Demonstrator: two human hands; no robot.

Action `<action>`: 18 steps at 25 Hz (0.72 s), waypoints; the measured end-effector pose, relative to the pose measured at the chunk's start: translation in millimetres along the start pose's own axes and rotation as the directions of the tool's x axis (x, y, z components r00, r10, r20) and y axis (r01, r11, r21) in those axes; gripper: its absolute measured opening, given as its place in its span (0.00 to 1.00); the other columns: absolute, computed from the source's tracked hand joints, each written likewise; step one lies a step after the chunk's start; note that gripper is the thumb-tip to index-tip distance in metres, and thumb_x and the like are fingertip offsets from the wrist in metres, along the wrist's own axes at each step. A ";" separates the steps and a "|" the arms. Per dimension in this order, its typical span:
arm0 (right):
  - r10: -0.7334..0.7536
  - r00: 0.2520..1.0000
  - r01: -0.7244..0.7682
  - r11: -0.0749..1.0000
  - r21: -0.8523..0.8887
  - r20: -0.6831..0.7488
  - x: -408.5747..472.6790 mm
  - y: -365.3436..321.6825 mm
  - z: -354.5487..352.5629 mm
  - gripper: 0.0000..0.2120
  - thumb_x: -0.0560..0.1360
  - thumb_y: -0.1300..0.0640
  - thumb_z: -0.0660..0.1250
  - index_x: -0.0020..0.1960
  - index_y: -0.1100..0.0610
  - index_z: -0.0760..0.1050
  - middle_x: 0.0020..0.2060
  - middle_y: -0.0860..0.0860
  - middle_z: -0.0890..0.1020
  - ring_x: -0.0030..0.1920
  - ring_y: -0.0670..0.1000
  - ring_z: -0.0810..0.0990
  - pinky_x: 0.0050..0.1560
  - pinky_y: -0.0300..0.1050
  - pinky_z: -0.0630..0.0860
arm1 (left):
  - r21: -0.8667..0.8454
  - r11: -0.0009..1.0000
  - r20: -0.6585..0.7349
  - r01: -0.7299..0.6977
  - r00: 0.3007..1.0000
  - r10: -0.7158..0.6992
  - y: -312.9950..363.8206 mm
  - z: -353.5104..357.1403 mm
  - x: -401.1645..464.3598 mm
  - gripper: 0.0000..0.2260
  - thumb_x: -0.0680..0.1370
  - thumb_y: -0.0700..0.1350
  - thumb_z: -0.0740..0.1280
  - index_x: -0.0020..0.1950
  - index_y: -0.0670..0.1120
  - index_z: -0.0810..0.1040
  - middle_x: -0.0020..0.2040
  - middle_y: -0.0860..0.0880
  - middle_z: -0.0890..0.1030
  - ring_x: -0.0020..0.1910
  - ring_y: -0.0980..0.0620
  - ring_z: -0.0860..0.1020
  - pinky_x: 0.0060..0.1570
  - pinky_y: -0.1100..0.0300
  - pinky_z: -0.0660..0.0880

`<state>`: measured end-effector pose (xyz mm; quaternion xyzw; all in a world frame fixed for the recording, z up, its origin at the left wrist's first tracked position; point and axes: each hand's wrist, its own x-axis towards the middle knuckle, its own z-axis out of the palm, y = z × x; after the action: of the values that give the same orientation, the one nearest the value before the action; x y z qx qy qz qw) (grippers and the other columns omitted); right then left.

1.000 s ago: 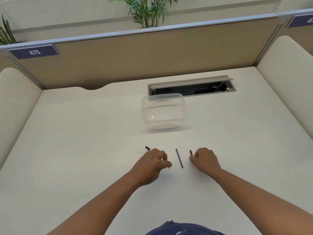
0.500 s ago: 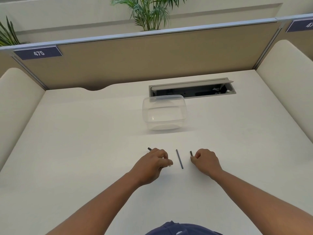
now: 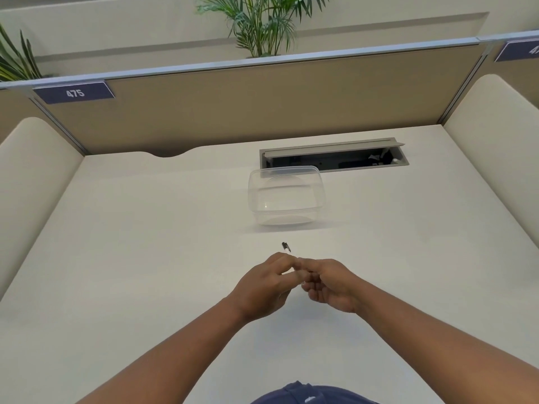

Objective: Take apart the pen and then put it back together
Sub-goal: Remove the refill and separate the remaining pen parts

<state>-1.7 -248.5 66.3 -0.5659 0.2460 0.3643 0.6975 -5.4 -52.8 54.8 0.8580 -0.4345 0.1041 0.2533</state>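
My left hand (image 3: 264, 284) and my right hand (image 3: 329, 284) meet fingertip to fingertip above the middle of the white desk (image 3: 145, 258). The left hand is closed on the pen barrel (image 3: 286, 246). Only the barrel's black end shows, poking out beyond the knuckles toward the far side. A pale stretch of the barrel shows between the fingers. My right hand's fingers are curled and pinched against the barrel's near end. What they grip is hidden. No loose pen part lies on the desk.
A clear plastic container (image 3: 284, 196) stands just beyond the hands. Behind it is an open cable tray (image 3: 332, 158) sunk into the desk. Beige partition walls close off the back and both sides.
The hands have come together from either side. The thin refill that lay on the desk between them is gone from the surface. The barrel's black end has shifted right.
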 end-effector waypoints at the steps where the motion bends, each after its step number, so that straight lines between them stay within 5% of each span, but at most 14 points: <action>1: 0.012 1.000 -0.013 0.999 0.049 0.014 0.6 -0.4 1.9 0.14 0.75 0.52 0.73 0.53 0.61 0.83 0.34 0.52 0.80 0.33 0.48 0.76 0.34 0.40 0.74 | -0.016 1.000 -0.022 0.003 1.000 -0.003 0.6 1.6 -0.7 0.15 0.76 0.31 0.67 0.59 0.46 0.80 0.55 0.47 0.78 0.51 0.46 0.77 0.35 0.54 0.78; 6: -0.029 1.000 0.027 0.972 0.233 0.003 4.6 -4.7 2.2 0.09 0.73 0.58 0.75 0.49 0.62 0.80 0.36 0.55 0.78 0.32 0.49 0.75 0.31 0.38 0.74 | -0.106 0.994 -0.119 0.039 0.992 -0.052 7.4 5.9 -0.8 0.08 0.77 0.34 0.69 0.54 0.42 0.82 0.51 0.47 0.82 0.48 0.47 0.80 0.45 0.58 0.78; 9: -0.064 0.994 0.086 0.955 0.285 -0.085 5.1 -7.5 1.7 0.05 0.74 0.61 0.73 0.44 0.61 0.78 0.35 0.54 0.80 0.30 0.47 0.74 0.30 0.38 0.73 | -0.244 0.944 -0.194 0.221 0.943 -0.270 8.7 7.3 -1.3 0.06 0.75 0.34 0.70 0.50 0.41 0.81 0.48 0.49 0.82 0.47 0.51 0.80 0.46 0.59 0.78; 14: -0.203 0.962 0.236 0.954 0.186 -0.181 3.4 -8.0 -0.9 0.08 0.73 0.63 0.74 0.48 0.60 0.76 0.39 0.56 0.84 0.33 0.48 0.77 0.35 0.41 0.74 | -0.468 0.635 -0.001 0.615 0.718 -0.697 3.3 16.9 -10.4 0.05 0.74 0.39 0.73 0.45 0.48 0.82 0.41 0.57 0.83 0.44 0.56 0.81 0.48 0.57 0.79; 18: -0.397 0.898 0.381 0.917 -0.114 -0.191 1.3 -1.8 3.7 0.07 0.72 0.62 0.75 0.48 0.59 0.79 0.39 0.53 0.84 0.38 0.49 0.80 0.42 0.45 0.75 | -0.496 0.389 0.221 0.777 0.546 -0.808 -1.6 21.4 -7.7 0.06 0.72 0.43 0.77 0.41 0.51 0.81 0.40 0.58 0.84 0.42 0.63 0.81 0.45 0.64 0.74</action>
<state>0.3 -244.7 67.3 -0.6642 0.1867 0.1643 0.7049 -9.6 -57.9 33.0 0.8472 0.0240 -0.1319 0.5142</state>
